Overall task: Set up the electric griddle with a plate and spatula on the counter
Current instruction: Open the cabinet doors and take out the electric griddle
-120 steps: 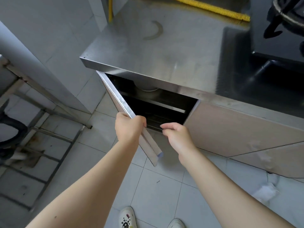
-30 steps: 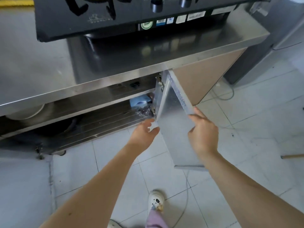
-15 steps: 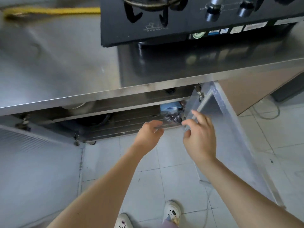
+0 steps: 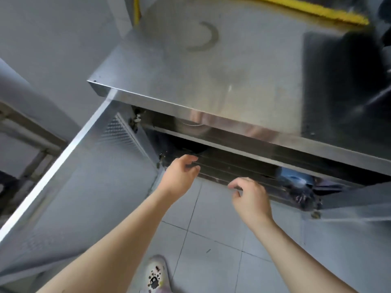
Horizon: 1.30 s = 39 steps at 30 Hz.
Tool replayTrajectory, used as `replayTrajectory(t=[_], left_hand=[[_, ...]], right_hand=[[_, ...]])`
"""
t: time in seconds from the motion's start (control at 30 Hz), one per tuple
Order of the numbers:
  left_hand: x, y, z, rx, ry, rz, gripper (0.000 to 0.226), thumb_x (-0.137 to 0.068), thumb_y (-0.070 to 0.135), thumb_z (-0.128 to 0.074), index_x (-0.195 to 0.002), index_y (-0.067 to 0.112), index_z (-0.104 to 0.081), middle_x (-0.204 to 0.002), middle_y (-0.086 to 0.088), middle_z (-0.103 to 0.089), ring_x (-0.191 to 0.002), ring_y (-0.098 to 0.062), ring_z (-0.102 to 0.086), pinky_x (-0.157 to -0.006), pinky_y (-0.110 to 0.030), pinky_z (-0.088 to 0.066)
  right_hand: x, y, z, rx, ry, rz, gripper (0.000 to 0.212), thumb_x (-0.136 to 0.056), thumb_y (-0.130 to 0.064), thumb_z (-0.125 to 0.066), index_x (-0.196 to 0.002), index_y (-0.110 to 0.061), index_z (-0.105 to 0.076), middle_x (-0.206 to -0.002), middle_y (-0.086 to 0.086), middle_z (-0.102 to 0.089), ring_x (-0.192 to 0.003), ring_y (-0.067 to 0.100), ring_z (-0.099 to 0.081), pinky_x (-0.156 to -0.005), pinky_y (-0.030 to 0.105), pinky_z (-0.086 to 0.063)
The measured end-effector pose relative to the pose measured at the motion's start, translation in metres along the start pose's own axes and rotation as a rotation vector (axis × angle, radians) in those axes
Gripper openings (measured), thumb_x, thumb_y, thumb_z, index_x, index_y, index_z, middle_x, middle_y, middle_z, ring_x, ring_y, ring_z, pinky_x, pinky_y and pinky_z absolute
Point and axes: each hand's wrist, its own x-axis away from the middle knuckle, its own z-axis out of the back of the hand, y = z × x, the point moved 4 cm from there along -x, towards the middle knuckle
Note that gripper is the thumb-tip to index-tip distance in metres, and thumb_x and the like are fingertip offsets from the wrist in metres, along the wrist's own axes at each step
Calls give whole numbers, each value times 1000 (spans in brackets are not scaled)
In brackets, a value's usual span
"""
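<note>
The steel counter [image 4: 190, 66] fills the upper middle, with the open cabinet [image 4: 232, 166] beneath it. My left hand [image 4: 179, 176] reaches toward the dark lower shelf at the cabinet's left end, fingers loosely curled and holding nothing. My right hand [image 4: 249, 197] hovers in front of the shelf edge, fingers bent and apart, also empty. A round metal rim [image 4: 190, 123] shows on the upper shelf. No griddle, plate or spatula can be made out; the cabinet's depth is dark and blurred.
The left cabinet door [image 4: 84, 176] stands wide open, swung toward me. A blue item [image 4: 294, 178] and a dark crumpled bag [image 4: 302, 197] lie at the shelf's right. The black stove [image 4: 349, 81] sits at the counter's right. A yellow hose [image 4: 306, 9] runs along the back. My shoe [image 4: 156, 273] is on the tiled floor.
The view has swung left from the right door to the cabinet's left end. My right hand has let go of the right door, and both hands now hover at the lower shelf.
</note>
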Motion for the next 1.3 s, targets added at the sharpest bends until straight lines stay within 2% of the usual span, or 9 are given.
replayTrajectory(t=[0.23, 0.33, 0.47, 0.53, 0.7, 0.8, 0.9, 1.13, 1.3], left_hand=[[-74, -77, -2, 218, 143, 84, 38, -91, 26, -56, -128, 21, -54, -117, 3, -60, -95, -11, -59, -76, -18, -42], [-113, -109, -24, 359, 210, 140, 38, -90, 25, -58, -128, 23, -53, -115, 1, -61, -85, -9, -60, -67, -18, -45], [-184, -152, -51, 710, 260, 186, 39, -90, 18, -58, -128, 12, -53, -128, -12, -59, -114, -25, -56, -101, -35, -43], [-221, -176, -59, 784, 284, 139, 41, -90, 21, -58, -129, 14, -51, -130, -8, -56, -110, -18, -52, -98, -31, -41], [-287, -224, -86, 734, 328, 83, 57, -87, 25, -61, -139, 18, -40, -136, -8, -49, -108, -20, -48, -85, -30, -38], [-309, -239, -95, 718, 301, 59, 64, -86, 26, -62, -143, 19, -34, -140, -9, -46, -115, -22, -47, -86, -30, -36], [-313, -247, -97, 694, 291, 82, 69, -86, 27, -63, -145, 20, -30, -140, -6, -45, -114, -21, -46, -88, -29, -36], [-333, -258, -80, 617, 315, 62, 71, -85, 26, -65, -146, 17, -30, -139, -7, -47, -125, -23, -46, -106, -38, -38], [-339, -282, -82, 681, 258, 126, 67, -84, 26, -66, -143, 20, -34, -138, -5, -48, -121, -21, -49, -91, -34, -45]], right_hand=[[-75, -10, -100, -181, -64, -121, 32, -86, -3, -51, -86, -26, -72, -75, -16, -64, -80, 14, -63, -62, 22, -45], [-111, 10, -137, -260, -50, -119, 30, -86, -3, -54, -85, -26, -73, -72, -20, -62, -78, 10, -63, -68, 22, -46], [-169, 49, -197, -317, -32, -84, 31, -85, -4, -60, -85, -33, -72, -84, -16, -65, -86, 9, -61, -75, 22, -42], [-203, 62, -229, -363, -25, -68, 30, -85, -4, -62, -91, -32, -73, -89, -12, -67, -90, 11, -61, -81, 24, -44], [-275, 89, -280, -615, 18, -177, 37, -84, -8, -64, -118, -22, -65, -111, 5, -68, -105, 23, -63, -97, 40, -52], [-296, 92, -302, -868, -55, -318, 46, -85, -13, -68, -129, -14, -55, -100, 7, -66, -93, 21, -63, -80, 34, -55], [-296, 86, -324, -983, -203, -483, 51, -83, -22, -72, -129, -11, -53, -116, 13, -61, -91, 25, -62, -69, 34, -52], [-324, 53, -352, -1182, -317, -544, 45, -83, -31, -72, -114, -13, -45, -117, 18, -49, -102, 30, -59, -80, 38, -51], [-347, 66, -364, -1261, -259, -604, 40, -83, -20, -70, -114, -10, -46, -118, 18, -47, -108, 32, -59, -84, 40, -52]])
